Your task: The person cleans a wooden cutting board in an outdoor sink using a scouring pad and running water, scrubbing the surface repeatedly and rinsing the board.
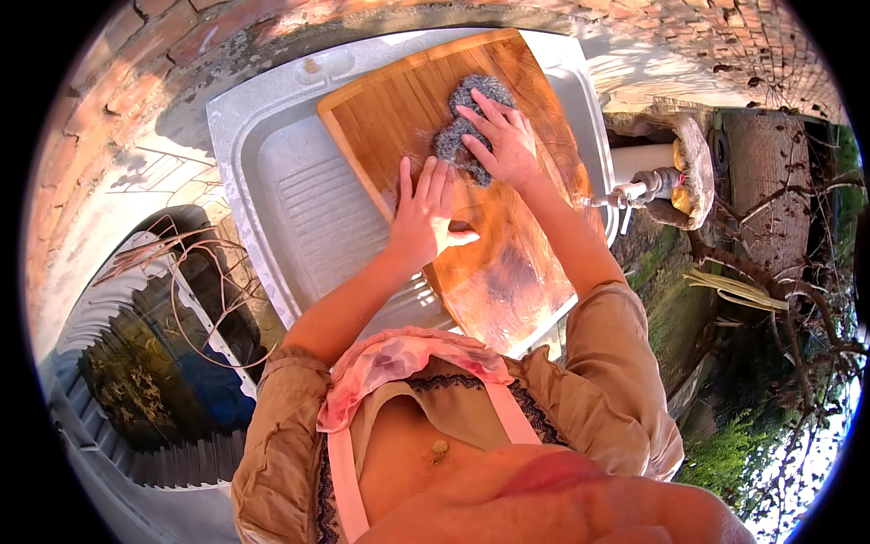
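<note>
A wet wooden cutting board (390, 95) lies tilted across the sink, with a dark slot near its left edge. My right hand (506, 145) presses a grey steel wool scrubber (451, 143) onto the upper part of the board, fingers spread over it. Flat on the board's left side rests my left hand (424, 210), its fingers stretched out and the thumb apart beside the slot. It holds nothing, and its fingertips come close to the scrubber's lower edge.
The pale grey sink (243, 163) has a ribbed drainboard left of the board. A metal tap (634, 192) reaches in from the right. Bent wires (213, 290) and a large container of dark water (154, 372) stand at the left. Brick walls (190, 36) run behind.
</note>
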`<state>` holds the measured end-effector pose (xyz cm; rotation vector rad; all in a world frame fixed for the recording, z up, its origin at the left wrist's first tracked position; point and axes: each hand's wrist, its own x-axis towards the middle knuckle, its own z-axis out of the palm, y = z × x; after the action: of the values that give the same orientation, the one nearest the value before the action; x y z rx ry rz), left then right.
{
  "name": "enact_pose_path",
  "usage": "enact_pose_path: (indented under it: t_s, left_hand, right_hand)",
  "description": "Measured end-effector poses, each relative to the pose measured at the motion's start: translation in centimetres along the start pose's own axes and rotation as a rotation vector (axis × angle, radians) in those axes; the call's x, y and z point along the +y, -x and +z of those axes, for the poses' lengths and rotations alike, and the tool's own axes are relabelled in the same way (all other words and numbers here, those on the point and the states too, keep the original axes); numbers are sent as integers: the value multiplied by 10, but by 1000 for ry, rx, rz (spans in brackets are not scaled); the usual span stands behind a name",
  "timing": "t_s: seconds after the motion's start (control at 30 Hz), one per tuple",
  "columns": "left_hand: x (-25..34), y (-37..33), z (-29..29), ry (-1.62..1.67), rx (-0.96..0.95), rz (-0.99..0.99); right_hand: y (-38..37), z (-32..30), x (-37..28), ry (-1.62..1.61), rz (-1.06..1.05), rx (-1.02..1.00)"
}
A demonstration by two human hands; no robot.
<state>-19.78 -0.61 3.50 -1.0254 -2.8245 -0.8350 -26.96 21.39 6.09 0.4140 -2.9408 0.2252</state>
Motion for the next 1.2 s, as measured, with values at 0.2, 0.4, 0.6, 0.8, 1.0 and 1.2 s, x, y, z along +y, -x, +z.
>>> enact_pose_path:
  t_s: [0.2,0.4,0.6,0.8,1.0,1.2]
  left_hand:
    - [11,-1,-1,-56,-76,58]
    - [-7,12,19,83,65,217]
    - [-27,45,48,158,-38,538]
    - [-10,86,13,357,-75,556]
    - [-20,91,8,456,-109,570]
    - [-13,107,9,385,-217,513]
  right_hand:
    - [-59,26,95,130,479,143]
    - [-85,44,-87,-126,-164,106]
    - [39,1,-64,-254,-196,-122]
    - [-6,16,-52,-26,66,48]
    - [-51,18,-149,-211,-264,-65]
    - [38,-2,-140,-215,-274,-131]
